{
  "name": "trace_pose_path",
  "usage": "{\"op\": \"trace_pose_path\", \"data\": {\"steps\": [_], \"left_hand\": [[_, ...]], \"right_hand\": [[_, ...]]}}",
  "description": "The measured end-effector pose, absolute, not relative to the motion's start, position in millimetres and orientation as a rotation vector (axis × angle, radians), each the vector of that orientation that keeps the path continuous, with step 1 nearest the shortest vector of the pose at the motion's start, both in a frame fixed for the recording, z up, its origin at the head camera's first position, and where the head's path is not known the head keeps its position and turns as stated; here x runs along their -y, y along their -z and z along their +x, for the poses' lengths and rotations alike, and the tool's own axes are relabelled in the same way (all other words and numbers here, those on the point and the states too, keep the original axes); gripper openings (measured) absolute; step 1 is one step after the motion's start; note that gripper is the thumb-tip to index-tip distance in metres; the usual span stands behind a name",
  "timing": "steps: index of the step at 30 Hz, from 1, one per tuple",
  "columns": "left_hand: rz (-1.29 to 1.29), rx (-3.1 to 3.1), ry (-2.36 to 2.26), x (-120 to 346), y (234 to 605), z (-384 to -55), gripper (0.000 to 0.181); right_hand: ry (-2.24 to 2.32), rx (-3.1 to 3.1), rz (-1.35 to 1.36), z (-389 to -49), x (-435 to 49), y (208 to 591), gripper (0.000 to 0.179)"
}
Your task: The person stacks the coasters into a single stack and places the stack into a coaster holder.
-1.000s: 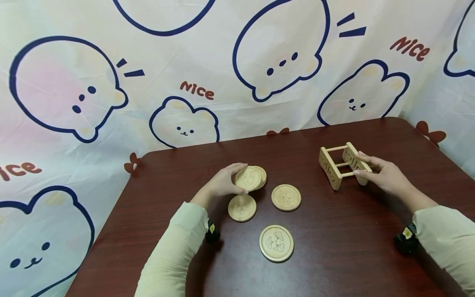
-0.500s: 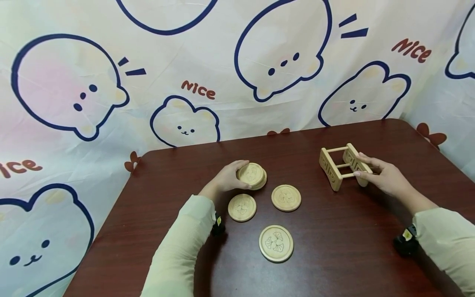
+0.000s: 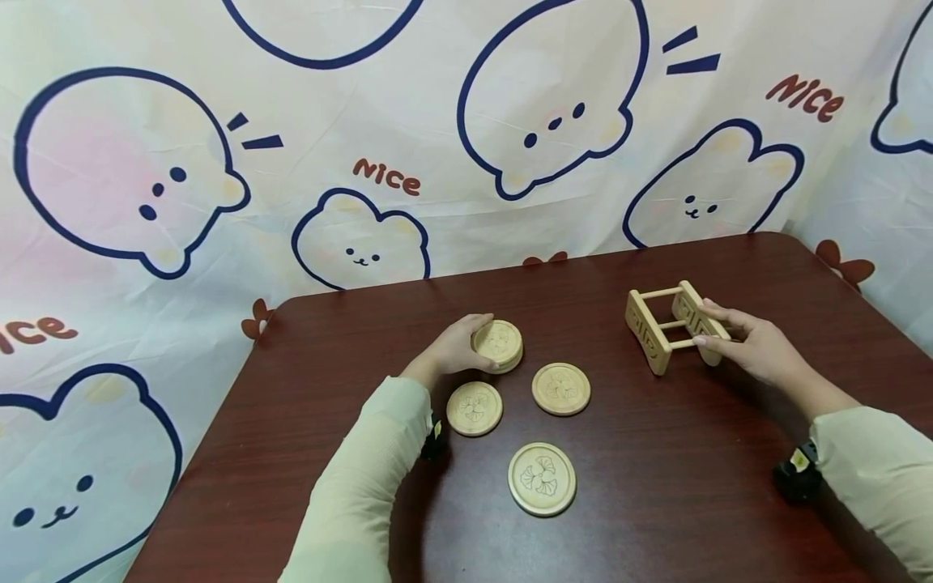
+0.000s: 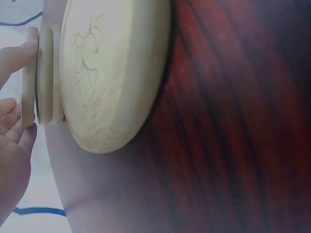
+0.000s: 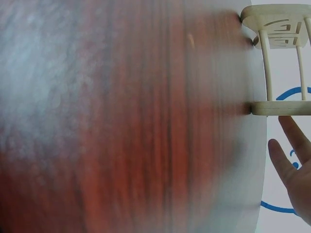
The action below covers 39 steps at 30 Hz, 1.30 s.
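Note:
My left hand [image 3: 452, 348] pinches the top round wooden coaster [image 3: 498, 340] of a small stack by its edge, thumb on the near side and fingers behind. In the left wrist view this coaster [image 4: 28, 92] lies over two more coasters [image 4: 45, 77], with a thin dark line beneath it. A ginkgo-engraved coaster [image 3: 475, 407] lies just in front of the stack. My right hand [image 3: 761, 344] holds the right side panel of a wooden coaster rack [image 3: 649, 336], which stands on the table with its slots unfilled. In the right wrist view a fingertip meets the panel [image 5: 279, 108].
Two more coasters lie flat on the dark wood table [image 3: 619, 502]: one coaster [image 3: 561, 389] right of the stack, another coaster [image 3: 542, 479] nearer the front. Behind the table hangs a cartoon-printed cloth [image 3: 452, 219].
My left hand has moved slightly right with its coaster, which now lines up over the stack instead of sitting off to its left. My right hand and the rack have stayed put.

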<state>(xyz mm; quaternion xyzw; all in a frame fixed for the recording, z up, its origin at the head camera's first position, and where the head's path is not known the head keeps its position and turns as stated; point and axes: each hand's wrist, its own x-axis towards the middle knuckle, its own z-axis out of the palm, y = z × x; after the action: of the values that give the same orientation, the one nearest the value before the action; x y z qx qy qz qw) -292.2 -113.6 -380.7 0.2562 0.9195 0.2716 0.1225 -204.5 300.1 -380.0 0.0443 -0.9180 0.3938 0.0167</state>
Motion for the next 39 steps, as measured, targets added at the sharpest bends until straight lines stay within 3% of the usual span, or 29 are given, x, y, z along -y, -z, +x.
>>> {"op": "trace_pose_path", "data": {"steps": [39], "left_hand": [[0.747, -2.690, -0.770, 118.2, 377.7, -292.1, 0.090]], "right_hand": [[-1.177, 2.856, 0.136, -206.5, -300.8, 382.1, 0.065]]}}
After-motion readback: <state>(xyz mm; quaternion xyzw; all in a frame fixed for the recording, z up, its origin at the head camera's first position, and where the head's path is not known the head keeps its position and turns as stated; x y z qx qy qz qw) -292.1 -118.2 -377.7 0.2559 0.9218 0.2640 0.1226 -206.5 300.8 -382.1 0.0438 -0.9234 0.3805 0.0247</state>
